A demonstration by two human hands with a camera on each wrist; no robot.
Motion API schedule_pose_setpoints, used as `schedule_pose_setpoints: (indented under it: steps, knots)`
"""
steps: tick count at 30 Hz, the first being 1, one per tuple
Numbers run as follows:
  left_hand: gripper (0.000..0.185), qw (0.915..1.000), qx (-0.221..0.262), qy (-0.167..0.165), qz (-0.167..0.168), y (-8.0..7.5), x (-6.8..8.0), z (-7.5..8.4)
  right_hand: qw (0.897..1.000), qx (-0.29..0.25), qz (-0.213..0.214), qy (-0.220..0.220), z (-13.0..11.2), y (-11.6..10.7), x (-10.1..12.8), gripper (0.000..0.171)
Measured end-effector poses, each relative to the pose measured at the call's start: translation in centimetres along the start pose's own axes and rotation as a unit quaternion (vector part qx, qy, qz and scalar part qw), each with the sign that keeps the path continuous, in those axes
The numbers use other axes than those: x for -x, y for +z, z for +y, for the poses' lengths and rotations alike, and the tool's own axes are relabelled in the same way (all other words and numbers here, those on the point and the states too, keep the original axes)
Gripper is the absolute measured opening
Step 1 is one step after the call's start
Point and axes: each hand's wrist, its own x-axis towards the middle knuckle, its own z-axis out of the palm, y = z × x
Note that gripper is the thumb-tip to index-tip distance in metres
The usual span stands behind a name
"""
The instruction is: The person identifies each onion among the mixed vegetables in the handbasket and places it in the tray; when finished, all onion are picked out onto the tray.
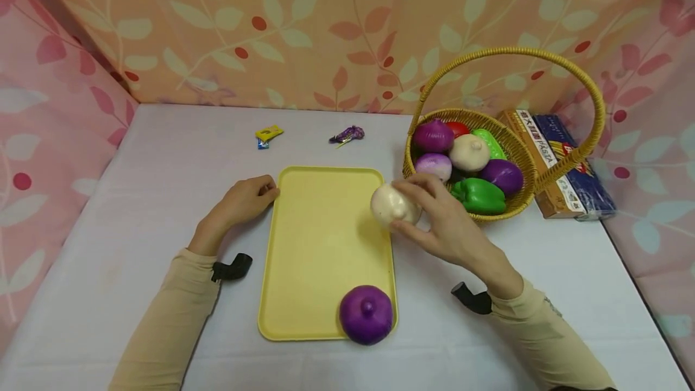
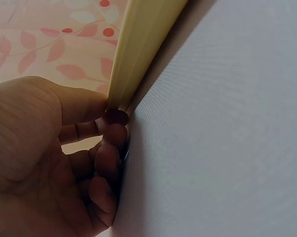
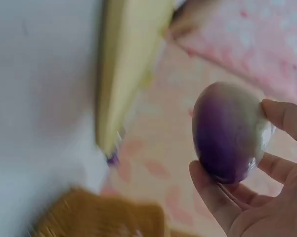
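My right hand point(image 1: 450, 228) holds a round white-and-purple toy turnip point(image 1: 392, 205) between thumb and fingers, over the right edge of a yellow tray point(image 1: 320, 240). In the right wrist view the purple side of the turnip point(image 3: 220, 138) shows, with fingertips on opposite sides. At the tray's upper left edge, my left hand point(image 1: 244, 201) pinches the rim. The left wrist view shows that thumb on the tray's rim point(image 2: 138, 59) and the other fingers curled by the tablecloth. A purple toy onion point(image 1: 366, 315) sits on the tray's lower right corner, overlapping its edge.
A tall-handled wicker basket point(image 1: 523, 155) of toy vegetables stands right of the tray, a green pepper point(image 1: 480, 196) at its front. Behind it lie pasta packages point(image 1: 564, 168). Yellow and blue wrappers point(image 1: 268, 133) and a purple-wrapped sweet point(image 1: 347, 135) lie beyond the tray.
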Motion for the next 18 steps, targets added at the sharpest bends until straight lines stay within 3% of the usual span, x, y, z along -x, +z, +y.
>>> schedule_pose_setpoints:
  steps: [9,18]
  knots:
    - [0.019,1.0,0.003,0.001,-0.002,0.0,0.1,0.1,0.989,0.008,-0.147,-0.001,-1.0,3.5,1.0,0.052]
    - [0.02,1.0,0.002,0.0,0.001,0.0,0.1,0.2,0.983,-0.004,-0.182,-0.033,-1.4,3.4,1.2,0.043]
